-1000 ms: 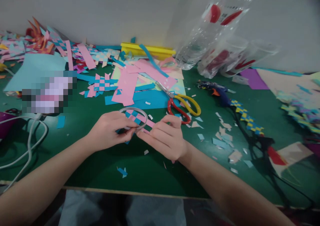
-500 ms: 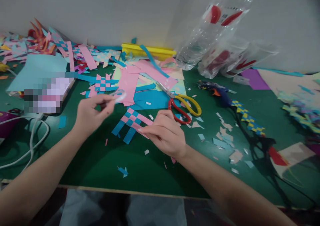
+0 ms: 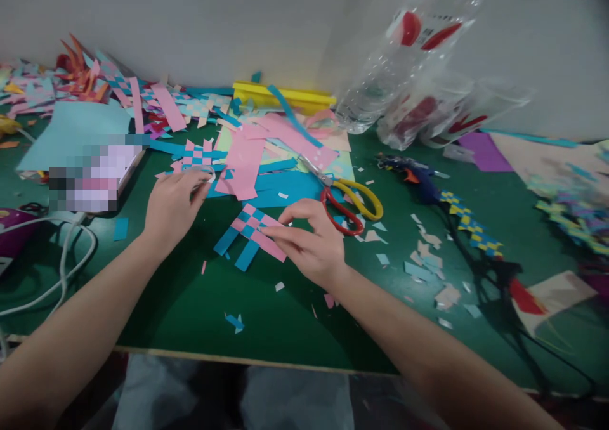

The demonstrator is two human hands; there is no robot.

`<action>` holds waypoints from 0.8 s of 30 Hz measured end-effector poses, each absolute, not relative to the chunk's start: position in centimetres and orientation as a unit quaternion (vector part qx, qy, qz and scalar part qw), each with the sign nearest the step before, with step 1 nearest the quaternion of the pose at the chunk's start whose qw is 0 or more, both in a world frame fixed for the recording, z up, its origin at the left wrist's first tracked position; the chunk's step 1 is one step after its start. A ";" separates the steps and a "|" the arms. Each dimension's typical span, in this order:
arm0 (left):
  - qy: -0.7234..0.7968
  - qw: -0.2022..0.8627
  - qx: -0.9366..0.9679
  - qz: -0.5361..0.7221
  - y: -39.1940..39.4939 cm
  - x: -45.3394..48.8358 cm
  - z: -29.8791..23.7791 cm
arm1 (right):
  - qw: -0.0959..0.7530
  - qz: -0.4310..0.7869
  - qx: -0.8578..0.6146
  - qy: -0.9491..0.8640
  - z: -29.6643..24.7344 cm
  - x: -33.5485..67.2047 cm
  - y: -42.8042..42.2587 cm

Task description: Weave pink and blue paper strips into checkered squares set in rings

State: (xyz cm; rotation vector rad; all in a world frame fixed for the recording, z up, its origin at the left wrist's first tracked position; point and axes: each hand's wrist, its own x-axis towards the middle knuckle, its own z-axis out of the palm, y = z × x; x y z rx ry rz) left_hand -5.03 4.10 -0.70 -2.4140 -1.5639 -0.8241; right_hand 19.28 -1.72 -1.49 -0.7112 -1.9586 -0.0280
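A small mat woven from pink and blue paper strips (image 3: 247, 227) lies flat on the green table (image 3: 190, 303). My right hand (image 3: 311, 243) rests at its right side, thumb and fingers pinching a pink strip end. My left hand (image 3: 172, 203) is off to the left, fingers curled around a clear tape ring (image 3: 203, 174) that is down at the table near the paper pile. A second pink and blue woven piece (image 3: 197, 157) lies just behind that hand.
Red-and-yellow-handled scissors (image 3: 349, 205) lie just right of my right hand. A blue glue gun (image 3: 419, 179) and a yellow-blue woven strip (image 3: 469, 224) sit further right. Clear plastic bottles (image 3: 409, 68), a yellow box (image 3: 280, 94) and loose coloured paper line the back. White cable (image 3: 61, 271) loops at left.
My left hand lifted the tape ring off the woven mat and carried it left and down to the table. My right hand stayed on the mat, which now lies uncovered.
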 end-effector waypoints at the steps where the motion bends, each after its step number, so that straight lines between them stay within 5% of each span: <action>1: -0.521 0.083 -0.805 -0.272 4.1 -5.1 -0.7 | 0.506 -0.012 -0.297 -0.810 -1.5 19.3 -1.7; 24: -0.497 0.095 -0.829 -0.239 4.0 -5.4 -0.5 | 0.531 0.016 -0.325 -0.782 -1.3 19.4 -1.5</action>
